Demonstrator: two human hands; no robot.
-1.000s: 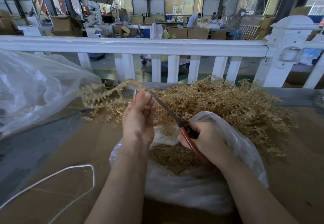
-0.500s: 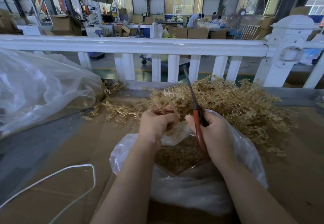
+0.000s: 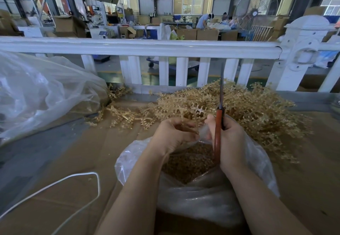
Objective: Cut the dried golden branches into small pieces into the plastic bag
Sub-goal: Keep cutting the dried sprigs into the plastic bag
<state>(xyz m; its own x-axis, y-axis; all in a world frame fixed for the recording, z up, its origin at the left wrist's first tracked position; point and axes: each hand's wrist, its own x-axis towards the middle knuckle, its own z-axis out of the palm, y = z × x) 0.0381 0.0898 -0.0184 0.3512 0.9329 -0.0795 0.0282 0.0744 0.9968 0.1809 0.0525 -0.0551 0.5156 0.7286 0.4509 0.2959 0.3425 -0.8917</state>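
- Gripping one pair of scissors (image 3: pixel 219 124) in the right hand (image 3: pixel 230 143), fingers curled round the smooth orange-red handles, thin dull metal blades pointing straight up, looking closed.
- Pinching the crinkly rim of the clear plastic bag (image 3: pixel 257 159) with the left hand (image 3: pixel 174 135), fingers curled in; can't tell if there's a twig in there too.
- Sitting open-mouthed on the brown cardboard tabletop (image 3: pixel 55 161), with a grainy heap of golden cut bits (image 3: pixel 187 163) inside.
- Piling up just behind the bag: spiky, knobbly dried golden branches (image 3: pixel 257 109), too tangled to count.
- Slumping at far left: a second, bigger, filmy plastic bag (image 3: pixel 40 89).
- Looping near the front edge: one thin white cord (image 3: pixel 73 177).
- Running across the back: a glossy white railing (image 3: pixel 139 47).
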